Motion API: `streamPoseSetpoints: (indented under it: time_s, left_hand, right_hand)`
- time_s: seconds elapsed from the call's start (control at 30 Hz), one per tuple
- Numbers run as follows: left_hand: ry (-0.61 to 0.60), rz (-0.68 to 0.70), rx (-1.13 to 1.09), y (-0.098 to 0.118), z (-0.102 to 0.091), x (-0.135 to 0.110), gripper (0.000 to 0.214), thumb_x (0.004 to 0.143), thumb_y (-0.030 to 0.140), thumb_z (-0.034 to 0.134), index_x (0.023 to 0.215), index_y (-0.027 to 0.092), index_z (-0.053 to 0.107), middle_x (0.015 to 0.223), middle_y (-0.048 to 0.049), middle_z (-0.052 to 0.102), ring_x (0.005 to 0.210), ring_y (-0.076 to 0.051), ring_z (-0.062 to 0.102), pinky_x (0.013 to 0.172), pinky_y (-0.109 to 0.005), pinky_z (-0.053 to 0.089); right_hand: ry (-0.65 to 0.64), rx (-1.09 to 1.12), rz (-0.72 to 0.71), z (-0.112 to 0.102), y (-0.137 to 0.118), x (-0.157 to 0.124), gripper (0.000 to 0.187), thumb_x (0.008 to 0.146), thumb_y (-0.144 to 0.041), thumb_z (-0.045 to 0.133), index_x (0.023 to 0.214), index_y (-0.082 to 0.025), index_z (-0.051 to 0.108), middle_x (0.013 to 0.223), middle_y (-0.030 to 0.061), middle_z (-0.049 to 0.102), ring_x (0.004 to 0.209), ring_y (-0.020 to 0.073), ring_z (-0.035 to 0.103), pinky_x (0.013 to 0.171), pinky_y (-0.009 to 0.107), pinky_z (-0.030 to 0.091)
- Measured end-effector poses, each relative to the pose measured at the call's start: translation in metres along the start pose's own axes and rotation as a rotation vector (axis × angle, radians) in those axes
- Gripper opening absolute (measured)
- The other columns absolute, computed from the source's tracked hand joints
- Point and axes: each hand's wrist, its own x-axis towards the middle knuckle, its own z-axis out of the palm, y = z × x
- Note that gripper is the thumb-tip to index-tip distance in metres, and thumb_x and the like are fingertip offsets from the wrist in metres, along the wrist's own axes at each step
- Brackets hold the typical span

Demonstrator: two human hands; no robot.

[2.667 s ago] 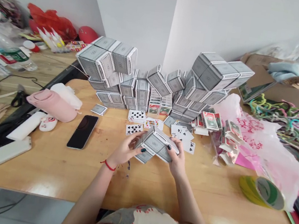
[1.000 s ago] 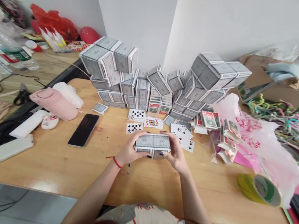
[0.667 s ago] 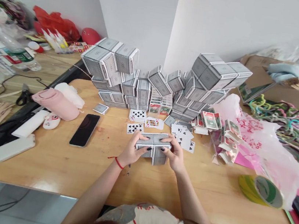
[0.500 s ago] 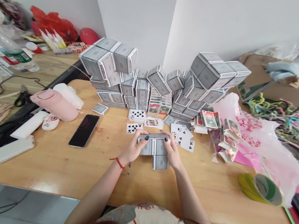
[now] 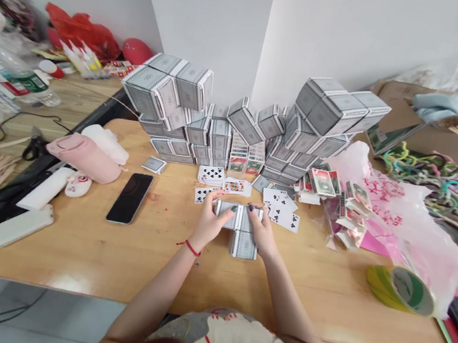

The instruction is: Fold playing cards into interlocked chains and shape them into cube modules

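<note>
Between my hands is a block built from grey-backed playing cards (image 5: 243,245), with a wide upper part and a narrower piece sticking out toward me. My left hand (image 5: 210,223) grips its left side, thumb on top. My right hand (image 5: 262,232) grips the right side, its thumb pressed near the top middle. Just beyond the block lie loose playing cards (image 5: 210,174), face up, with more cards (image 5: 285,210) to the right. Behind them stand stacked card blocks, a taller left stack (image 5: 171,95) and a taller right stack (image 5: 331,112), with red-and-green card boxes (image 5: 237,165) in the middle.
A phone (image 5: 130,198), a pink pouch (image 5: 83,157) and a white power bank (image 5: 23,226) lie at the left. On the right are opened card boxes (image 5: 321,183), a plastic bag (image 5: 391,200) and a tape roll (image 5: 400,290). A cardboard box (image 5: 400,105) stands farther back.
Both hands have turned the card block slightly, so its top faces up more squarely. My thumbs have come closer together over it. The camera view has shifted a little.
</note>
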Motion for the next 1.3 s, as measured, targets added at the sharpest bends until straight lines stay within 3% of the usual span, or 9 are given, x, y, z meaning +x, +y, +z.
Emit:
streamPoseSetpoints:
  time_s: [0.07, 0.13, 0.23, 0.33, 0.43, 0.63, 1.1, 1.3]
  left_hand:
    - [0.024, -0.061, -0.156, 0.0, 0.004, 0.001, 0.052, 0.07, 0.03, 0.064, 0.115, 0.022, 0.04, 0.122, -0.0087, 0.047, 0.11, -0.019, 0.051, 0.092, -0.034, 0.042]
    - [-0.05, -0.129, -0.269, -0.001, 0.008, 0.001, 0.061, 0.068, 0.028, 0.067, 0.12, 0.022, 0.035, 0.121, -0.009, 0.05, 0.107, -0.019, 0.054, 0.091, -0.034, 0.044]
    - [-0.13, -0.236, -0.301, -0.002, 0.012, -0.004, 0.079, 0.059, 0.023, 0.075, 0.125, 0.021, 0.03, 0.113, -0.0092, 0.058, 0.1, -0.019, 0.059, 0.09, -0.035, 0.046]
    - [-0.07, -0.285, -0.33, -0.002, 0.017, -0.009, 0.092, 0.055, 0.019, 0.077, 0.129, 0.022, 0.023, 0.109, -0.0086, 0.061, 0.095, -0.019, 0.061, 0.087, -0.037, 0.048]
    - [-0.073, -0.257, -0.347, 0.001, 0.02, -0.011, 0.082, 0.054, 0.021, 0.078, 0.124, 0.02, 0.034, 0.109, -0.0093, 0.062, 0.096, -0.021, 0.061, 0.085, -0.037, 0.049]
    - [-0.203, -0.286, -0.341, 0.012, 0.02, -0.011, 0.054, 0.054, 0.024, 0.078, 0.102, 0.015, 0.057, 0.111, -0.0107, 0.063, 0.099, -0.025, 0.06, 0.085, -0.039, 0.05]
    - [-0.186, -0.278, -0.354, 0.01, 0.02, -0.014, 0.042, 0.054, 0.026, 0.077, 0.091, 0.014, 0.063, 0.111, -0.0104, 0.063, 0.102, -0.025, 0.059, 0.084, -0.038, 0.05]
    - [-0.221, -0.236, -0.33, 0.011, 0.019, -0.013, 0.045, 0.058, 0.029, 0.075, 0.098, 0.015, 0.06, 0.116, -0.0101, 0.06, 0.106, -0.024, 0.057, 0.086, -0.036, 0.049]
  right_hand:
    - [0.088, 0.133, 0.066, 0.003, 0.005, 0.001, 0.039, 0.073, -0.054, 0.054, 0.097, -0.024, 0.05, 0.081, 0.0, 0.061, 0.071, 0.0178, 0.058, 0.063, 0.03, 0.048]
    - [0.143, 0.217, 0.075, 0.005, 0.01, 0.001, 0.041, 0.074, -0.055, 0.052, 0.101, -0.024, 0.048, 0.087, 0.0012, 0.062, 0.077, 0.0196, 0.06, 0.065, 0.032, 0.049]
    - [0.141, 0.245, 0.05, 0.005, 0.012, -0.001, 0.042, 0.074, -0.055, 0.053, 0.103, -0.025, 0.046, 0.089, 0.0017, 0.062, 0.078, 0.0204, 0.061, 0.066, 0.033, 0.05]
    - [0.127, 0.272, 0.049, 0.005, 0.01, -0.003, 0.04, 0.074, -0.054, 0.053, 0.101, -0.026, 0.046, 0.087, 0.001, 0.062, 0.077, 0.02, 0.06, 0.066, 0.033, 0.05]
    - [0.116, 0.25, 0.021, 0.006, 0.009, -0.004, 0.039, 0.075, -0.054, 0.051, 0.101, -0.026, 0.045, 0.088, 0.0012, 0.06, 0.078, 0.0198, 0.059, 0.065, 0.032, 0.049]
    - [0.139, 0.079, -0.112, 0.006, 0.011, -0.004, 0.039, 0.077, -0.054, 0.047, 0.104, -0.026, 0.042, 0.093, 0.002, 0.053, 0.082, 0.018, 0.054, 0.071, 0.031, 0.046]
    - [0.111, 0.021, -0.156, 0.007, 0.004, -0.009, 0.037, 0.079, -0.053, 0.047, 0.105, -0.027, 0.042, 0.088, 0.001, 0.051, 0.078, 0.0174, 0.052, 0.069, 0.03, 0.045]
    - [0.111, 0.096, -0.101, 0.007, 0.007, -0.008, 0.037, 0.078, -0.053, 0.048, 0.104, -0.028, 0.041, 0.09, 0.0008, 0.053, 0.078, 0.0175, 0.054, 0.069, 0.03, 0.046]
